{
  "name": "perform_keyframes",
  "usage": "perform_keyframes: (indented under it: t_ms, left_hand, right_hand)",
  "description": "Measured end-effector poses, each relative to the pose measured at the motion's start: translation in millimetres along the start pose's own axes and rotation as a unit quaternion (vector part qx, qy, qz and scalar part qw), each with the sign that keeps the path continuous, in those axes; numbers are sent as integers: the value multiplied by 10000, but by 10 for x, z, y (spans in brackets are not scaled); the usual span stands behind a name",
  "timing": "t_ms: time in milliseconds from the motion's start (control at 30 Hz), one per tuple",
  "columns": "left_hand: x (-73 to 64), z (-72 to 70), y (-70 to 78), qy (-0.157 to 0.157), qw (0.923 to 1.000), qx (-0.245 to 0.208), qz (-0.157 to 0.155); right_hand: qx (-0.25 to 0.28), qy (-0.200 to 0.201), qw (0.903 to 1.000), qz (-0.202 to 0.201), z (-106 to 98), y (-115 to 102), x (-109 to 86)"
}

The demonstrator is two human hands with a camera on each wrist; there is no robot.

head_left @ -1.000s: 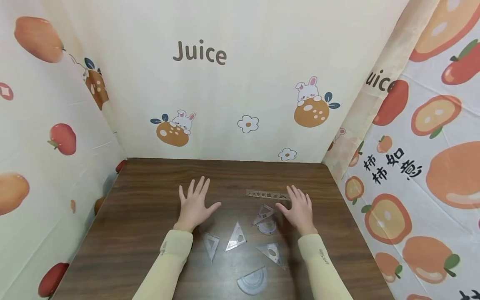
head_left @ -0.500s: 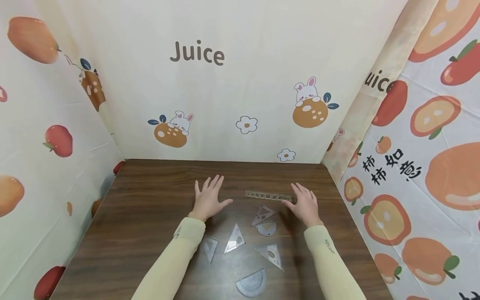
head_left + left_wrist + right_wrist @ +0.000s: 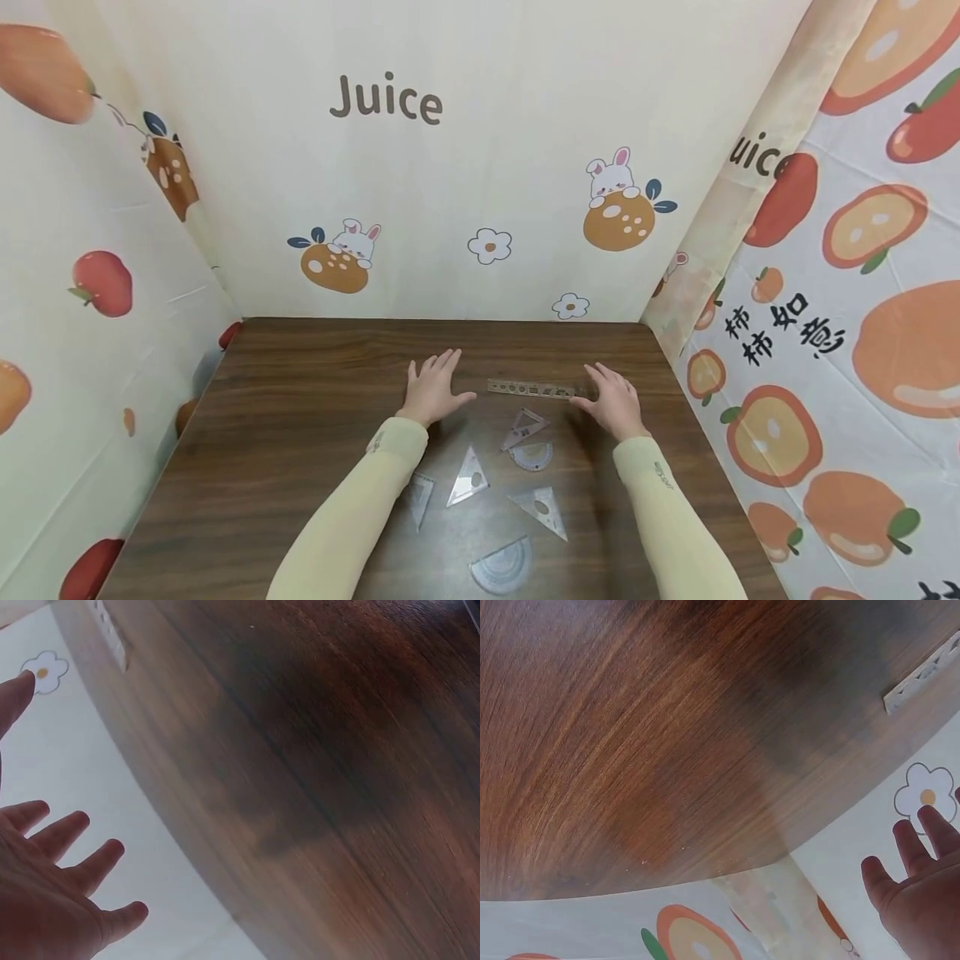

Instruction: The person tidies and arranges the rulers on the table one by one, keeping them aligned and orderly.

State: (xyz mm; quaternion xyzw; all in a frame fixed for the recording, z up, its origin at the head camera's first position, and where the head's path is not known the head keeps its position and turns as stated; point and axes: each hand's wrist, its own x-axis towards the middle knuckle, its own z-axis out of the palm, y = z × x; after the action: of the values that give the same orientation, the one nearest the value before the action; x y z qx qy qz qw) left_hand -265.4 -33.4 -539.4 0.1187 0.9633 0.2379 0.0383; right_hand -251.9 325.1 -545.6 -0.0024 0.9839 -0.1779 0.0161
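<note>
A clear stencil ruler (image 3: 525, 389) lies on the wooden table between the two hands. My left hand (image 3: 433, 392) is held left of it with fingers spread and nothing in its grasp. Over the ruler's right end, my right hand (image 3: 615, 405) has its thumb tip overlapping it in the head view. Its fingers are extended. The ruler's end also shows in the left wrist view (image 3: 112, 637) and the right wrist view. Below the ruler lie a pinkish set square (image 3: 517, 433) and a small protractor (image 3: 531, 460), close together.
Nearer the body lie a middle set square (image 3: 460, 492), a right-hand set square (image 3: 553, 518) and a larger protractor (image 3: 502, 568). Another set square (image 3: 422, 492) is partly covered by the left sleeve. Printed cloth (image 3: 420, 183) hangs behind and on both sides of the table.
My left hand has moved right, toward the ruler. My right hand has shifted slightly right. The tools keep their places on the table, and the head view has turned a little.
</note>
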Motion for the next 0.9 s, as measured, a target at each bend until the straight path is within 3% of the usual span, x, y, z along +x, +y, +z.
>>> perform_keyframes:
  t_ms: [300, 400, 900]
  left_hand:
    - [136, 142, 30, -326, 9991, -250, -80]
    - [172, 217, 20, -452, 9988, -144, -138]
    - [284, 401, 143, -548, 9976, -309, -289]
  right_hand:
    - [-129, -168, 9998, 54, 84, 47, 93]
    - [-88, -242, 9997, 36, 131, 44, 113]
    - [-86, -319, 9994, 130, 248, 60, 189]
